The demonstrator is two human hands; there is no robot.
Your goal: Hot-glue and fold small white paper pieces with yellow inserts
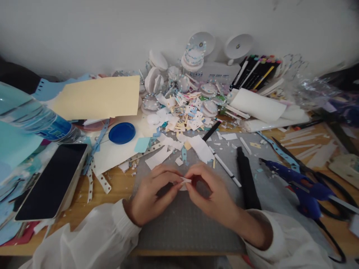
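Observation:
My left hand (153, 194) and my right hand (209, 194) meet over a grey cutting mat (182, 224) near the front of the desk. Both pinch the same small white paper piece (185, 180) between thumb and fingertips. The fingers of each hand are curled closed around it. White sleeves cover both forearms. Paper offcuts (168, 149) lie just beyond the hands on the mat.
A phone (52, 179) and a plastic water bottle (33, 119) lie left, with a blue lid (122, 133) and a yellow sheet (98, 97). A black stick (246, 179), a blue glue gun (297, 185) and scissors (328, 186) sit right. Markers (258, 73) and a scrap pile (187, 108) stand behind.

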